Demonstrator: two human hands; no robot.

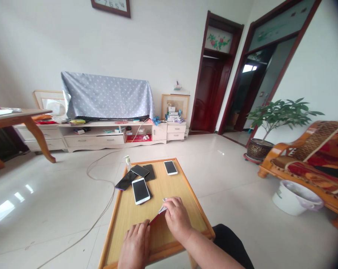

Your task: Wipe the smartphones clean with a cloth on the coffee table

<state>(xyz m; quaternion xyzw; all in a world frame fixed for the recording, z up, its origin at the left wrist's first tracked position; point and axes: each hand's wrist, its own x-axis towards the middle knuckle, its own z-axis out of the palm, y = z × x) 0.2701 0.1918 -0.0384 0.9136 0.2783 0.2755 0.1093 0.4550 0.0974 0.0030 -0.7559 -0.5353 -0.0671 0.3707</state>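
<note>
As the left hand (135, 244) lay open and flat on the near part of the wooden worktop (124, 220), the right hand (177, 218) clenched a thin red stick (155, 218) with a small white piece (162, 210) at its end, seemingly to keep it steady above the bare wood. The stick sat low in the middle of the frame, just beside the left fingers (138, 228), while a white phone (140, 190), dark phones (126, 180) and another white phone (170, 167) lay farther up, apparently kept clear of the hands.

A home living room: cream TV cabinet (93, 140), potted plant (278, 116), wooden armchair (306, 157), tiled floor (45, 175).
</note>
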